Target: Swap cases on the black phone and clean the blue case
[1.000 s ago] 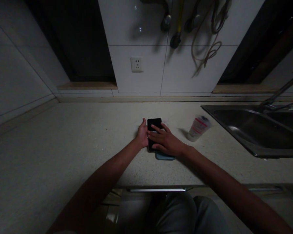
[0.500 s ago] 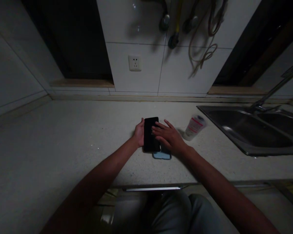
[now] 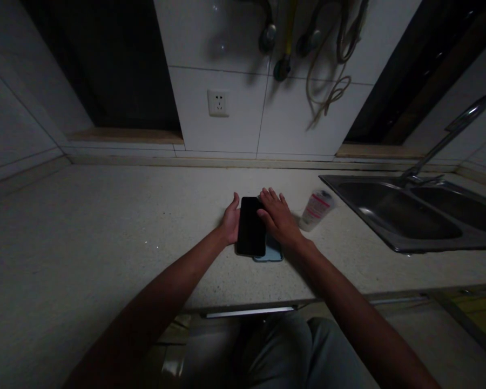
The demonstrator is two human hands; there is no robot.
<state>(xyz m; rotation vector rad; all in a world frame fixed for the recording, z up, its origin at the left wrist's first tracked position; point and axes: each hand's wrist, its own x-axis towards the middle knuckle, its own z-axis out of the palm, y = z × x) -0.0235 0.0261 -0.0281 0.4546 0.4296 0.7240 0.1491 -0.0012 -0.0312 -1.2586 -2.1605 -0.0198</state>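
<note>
A black phone [image 3: 251, 233] lies screen-up on the speckled countertop [image 3: 105, 237]. It rests partly on a light blue phone case [image 3: 269, 252] that shows at its lower right. My left hand [image 3: 230, 221] holds the phone's left edge, thumb pointing up along it. My right hand [image 3: 278, 217] lies to the right of the phone with its fingers stretched flat, the thumb side touching the phone's right edge and the palm over the case.
A small white bottle with a red label [image 3: 315, 210] lies tilted just right of my right hand. A steel double sink [image 3: 397, 208] with a tap [image 3: 445, 141] fills the right. On the tiled back wall are a socket [image 3: 218, 102] and hanging cords [image 3: 328, 81].
My right hand has slid off the phone's screen to its right side, and its fingers now point away from me. The phone's whole screen is now uncovered. The view has shifted slightly.
</note>
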